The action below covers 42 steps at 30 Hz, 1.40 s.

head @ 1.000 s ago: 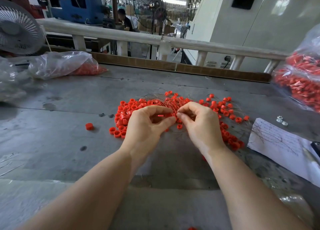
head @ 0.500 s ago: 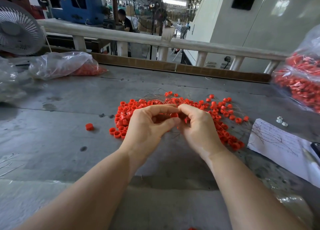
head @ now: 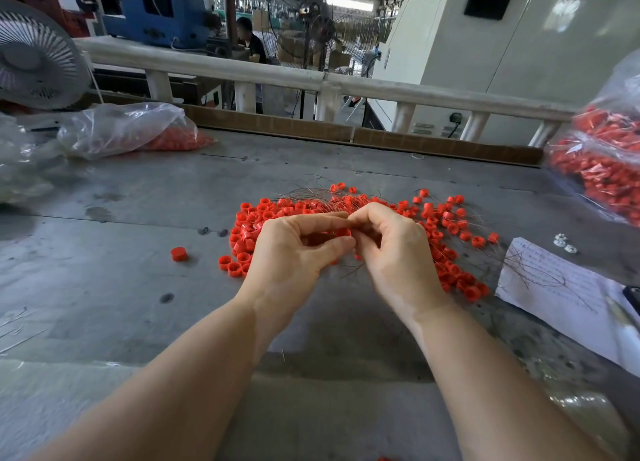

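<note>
Pinching a red cap between thumb and forefinger, the left hand holds it just above the table, right where both hands meet. The right hand has its fingers curled, with its fingertips touching the left forefinger just over the cap (whether they grip a wire or the cap itself cannot be told). Under and beyond both hands spreads a pile of red caps tangled with thin wires. A lone cap lies left of the left hand, and a sheet of paper lies right of the right hand.

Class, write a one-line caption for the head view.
Left hand pinches a red cap, right hand curled against it, over a pile of caps.
</note>
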Motion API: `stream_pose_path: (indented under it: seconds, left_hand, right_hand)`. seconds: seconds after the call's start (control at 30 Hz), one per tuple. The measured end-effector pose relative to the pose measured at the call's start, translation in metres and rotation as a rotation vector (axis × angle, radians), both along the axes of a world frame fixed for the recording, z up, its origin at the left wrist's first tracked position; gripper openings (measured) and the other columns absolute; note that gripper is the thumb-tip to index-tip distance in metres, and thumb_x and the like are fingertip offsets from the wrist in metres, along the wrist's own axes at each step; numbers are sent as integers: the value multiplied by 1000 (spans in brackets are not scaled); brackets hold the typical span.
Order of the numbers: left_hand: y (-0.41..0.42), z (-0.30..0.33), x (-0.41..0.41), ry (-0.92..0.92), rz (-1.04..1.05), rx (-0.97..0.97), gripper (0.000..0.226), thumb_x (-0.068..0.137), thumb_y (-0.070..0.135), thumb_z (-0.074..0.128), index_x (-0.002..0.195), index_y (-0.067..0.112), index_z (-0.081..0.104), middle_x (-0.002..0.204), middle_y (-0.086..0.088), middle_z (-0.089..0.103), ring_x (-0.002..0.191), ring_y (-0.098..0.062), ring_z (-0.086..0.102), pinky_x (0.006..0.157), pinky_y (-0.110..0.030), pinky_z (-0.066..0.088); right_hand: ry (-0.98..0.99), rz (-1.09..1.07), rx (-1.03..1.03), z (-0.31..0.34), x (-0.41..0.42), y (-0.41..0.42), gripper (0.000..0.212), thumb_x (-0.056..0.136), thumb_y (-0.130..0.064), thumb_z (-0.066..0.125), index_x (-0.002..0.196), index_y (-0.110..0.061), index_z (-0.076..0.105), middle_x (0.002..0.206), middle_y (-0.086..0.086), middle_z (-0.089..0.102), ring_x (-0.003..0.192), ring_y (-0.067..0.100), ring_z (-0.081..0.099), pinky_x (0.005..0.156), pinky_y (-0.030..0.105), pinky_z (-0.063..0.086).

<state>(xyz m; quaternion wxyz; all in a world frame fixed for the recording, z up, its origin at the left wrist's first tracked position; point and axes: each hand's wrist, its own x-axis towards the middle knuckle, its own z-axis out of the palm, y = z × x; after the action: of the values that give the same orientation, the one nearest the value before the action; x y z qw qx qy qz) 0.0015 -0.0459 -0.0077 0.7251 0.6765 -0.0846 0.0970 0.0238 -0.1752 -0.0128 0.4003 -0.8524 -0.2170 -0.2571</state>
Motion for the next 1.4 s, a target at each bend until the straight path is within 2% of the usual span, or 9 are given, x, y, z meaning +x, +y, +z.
stream_pose_path:
  seconds: [0.1,0.2,0.37,0.63,0.7,0.83,0.93,1.1,1.4]
  left_hand:
    - [1,1,0,-16,28,9,22,73,-3,73,87,14,73,84,9,74,76,-1,68,64,-8,49]
    - [4,2,1,-32,45,-41,23,72,1,74,86,19,73,80,6,75,77,-5,70,65,-11,51]
    - [10,9,0,-11,-27,-342,20,62,13,73,81,17,77,78,-5,74,70,-12,70,61,-18,53]
    - [25,19,5,-7,-72,-685,17,63,4,64,75,8,76,77,-2,73,71,-6,68,65,-11,51]
    - [26,18,6,18,-62,-685,18,63,4,64,77,7,75,77,-3,73,71,-7,68,64,-11,51]
    - [20,15,3,62,-62,-582,20,61,6,67,79,8,74,72,-5,72,68,-8,69,61,-13,52]
    - [15,12,1,66,-109,-451,16,61,13,69,74,17,78,71,-5,73,62,-13,67,55,-21,52]
    - [12,8,1,51,-122,-341,19,62,17,70,77,23,78,75,-5,73,65,-17,65,65,-23,45]
    - [10,3,8,189,-161,-524,21,61,5,66,80,11,73,76,-4,73,70,-9,69,62,-15,54]
  right_hand:
    - [16,-1,24,0,-1,2,21,80,5,64,84,-15,61,70,-7,63,66,7,59,66,21,48]
    - [34,3,33,0,-1,3,28,80,2,67,92,-21,56,73,-14,61,68,-1,57,67,11,43]
    - [48,-75,-71,-3,3,2,13,84,-1,64,87,-12,69,81,-7,63,75,6,59,73,15,46]
    - [114,-216,-40,-2,10,-5,16,88,-2,60,97,-9,71,91,2,68,83,12,62,74,10,43]
    - [127,-253,-90,-2,9,-6,22,87,-1,60,105,-10,69,105,1,65,98,15,60,83,13,40]
    - [60,-214,-107,5,1,-4,43,80,10,56,114,-16,65,112,-12,49,114,7,47,93,-2,24]
    - [118,21,34,11,-5,3,43,83,9,57,116,-17,64,114,-11,59,113,-1,50,101,10,33]
    - [225,257,277,12,-8,8,21,88,-3,61,105,-13,69,93,-7,70,89,-1,65,81,14,48]
    - [-93,76,446,18,-8,2,23,89,1,57,90,-19,67,81,-7,69,80,4,67,76,17,50]
